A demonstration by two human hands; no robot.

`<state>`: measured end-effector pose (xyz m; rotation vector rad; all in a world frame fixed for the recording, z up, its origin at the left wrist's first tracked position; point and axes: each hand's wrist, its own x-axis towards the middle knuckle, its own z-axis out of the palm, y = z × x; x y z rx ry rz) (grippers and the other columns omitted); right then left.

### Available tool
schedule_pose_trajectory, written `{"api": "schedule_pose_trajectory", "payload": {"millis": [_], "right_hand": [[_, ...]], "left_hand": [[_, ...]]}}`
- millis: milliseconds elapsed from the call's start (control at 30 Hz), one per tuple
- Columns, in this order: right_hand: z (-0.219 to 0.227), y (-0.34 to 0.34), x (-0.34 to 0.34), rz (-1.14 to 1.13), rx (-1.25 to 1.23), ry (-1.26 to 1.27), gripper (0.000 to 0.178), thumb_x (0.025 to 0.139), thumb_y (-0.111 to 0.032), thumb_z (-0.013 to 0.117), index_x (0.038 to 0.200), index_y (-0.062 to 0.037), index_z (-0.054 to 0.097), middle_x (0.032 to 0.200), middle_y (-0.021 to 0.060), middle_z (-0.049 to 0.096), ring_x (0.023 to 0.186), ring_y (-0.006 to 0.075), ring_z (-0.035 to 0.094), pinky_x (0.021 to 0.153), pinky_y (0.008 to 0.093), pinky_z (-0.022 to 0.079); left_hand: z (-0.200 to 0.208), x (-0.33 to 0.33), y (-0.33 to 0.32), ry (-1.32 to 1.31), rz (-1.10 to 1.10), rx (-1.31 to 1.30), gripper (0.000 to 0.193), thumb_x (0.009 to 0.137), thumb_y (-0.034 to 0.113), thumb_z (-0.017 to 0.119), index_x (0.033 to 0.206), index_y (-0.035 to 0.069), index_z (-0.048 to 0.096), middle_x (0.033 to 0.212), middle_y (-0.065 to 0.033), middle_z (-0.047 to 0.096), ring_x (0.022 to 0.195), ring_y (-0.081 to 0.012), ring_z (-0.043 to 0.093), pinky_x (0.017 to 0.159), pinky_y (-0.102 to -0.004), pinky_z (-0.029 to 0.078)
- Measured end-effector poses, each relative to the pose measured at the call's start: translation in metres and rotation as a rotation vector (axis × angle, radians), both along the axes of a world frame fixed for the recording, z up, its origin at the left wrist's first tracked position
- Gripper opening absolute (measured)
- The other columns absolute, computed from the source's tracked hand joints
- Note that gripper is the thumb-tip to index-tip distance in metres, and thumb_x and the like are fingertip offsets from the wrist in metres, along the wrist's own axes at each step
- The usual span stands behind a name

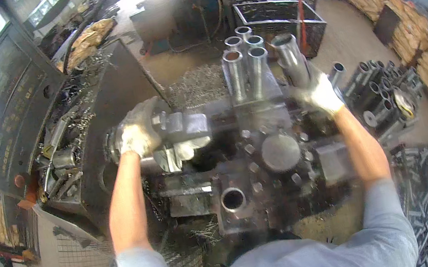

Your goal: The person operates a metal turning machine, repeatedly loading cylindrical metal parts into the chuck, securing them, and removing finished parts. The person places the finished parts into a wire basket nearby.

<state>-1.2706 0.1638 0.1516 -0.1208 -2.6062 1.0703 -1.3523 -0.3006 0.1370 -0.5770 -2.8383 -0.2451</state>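
My left hand [139, 129], in a worn whitish glove, lies against the chuck end of a dark metal-turning machine. Its fingers are smeared and partly hidden, so their grip is unclear. Next to it are blocky metal jaws [187, 125]. My right hand [321, 94], gloved too, is closed round a grey steel tube [289, 54] that stands nearly upright, leaning a little. Left of that tube, several similar steel tubes [258, 71] stand upright together on the machine. A round-topped tool post [280, 152] sits between my forearms, bolts around it.
More tubes [377, 87] are stacked at the right, above a bin of long metal pieces [422, 194]. Metal shavings [197, 88] cover the tray behind the machine. A dark metal panel [109, 89] stands at the left. Wire crates [279, 13] and piled sacks [401, 26] are farther back.
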Motion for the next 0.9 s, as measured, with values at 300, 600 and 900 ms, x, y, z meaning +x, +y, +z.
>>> {"api": "schedule_pose_trajectory", "payload": {"millis": [300,600,900], "right_hand": [[0.091,-0.137,0.183,0.330,0.353,0.406,0.053,0.075,-0.024,0.085,0.122,-0.0083,0.064,0.103,0.0194,0.069,0.093,0.0402,0.073,0.078,0.0470,0.060],[-0.089,-0.230,0.252,0.440,0.177,-0.557,0.059,0.075,-0.033,0.081,0.126,-0.0039,0.069,0.107,0.0281,0.073,0.090,0.0448,0.075,0.079,0.0520,0.060],[-0.195,-0.195,0.255,0.662,-0.329,-0.717,0.055,0.075,-0.035,0.085,0.112,0.0036,0.072,0.082,0.0105,0.075,0.072,0.0199,0.070,0.068,0.0382,0.058]], "left_hand": [[-0.041,0.162,0.039,0.332,-0.143,0.603,0.089,0.090,0.033,0.079,0.161,0.001,0.037,0.159,-0.0252,0.047,0.149,-0.0411,0.043,0.126,-0.0530,0.031],[-0.176,0.327,0.052,-0.909,0.314,1.953,0.052,0.091,0.027,0.083,0.132,0.004,0.062,0.116,-0.0107,0.070,0.105,-0.0267,0.068,0.092,-0.0441,0.056],[-0.200,0.322,0.032,-1.280,0.365,2.313,0.034,0.100,0.026,0.057,0.127,0.006,0.066,0.119,-0.0124,0.072,0.108,-0.0307,0.070,0.101,-0.0486,0.056]]}}
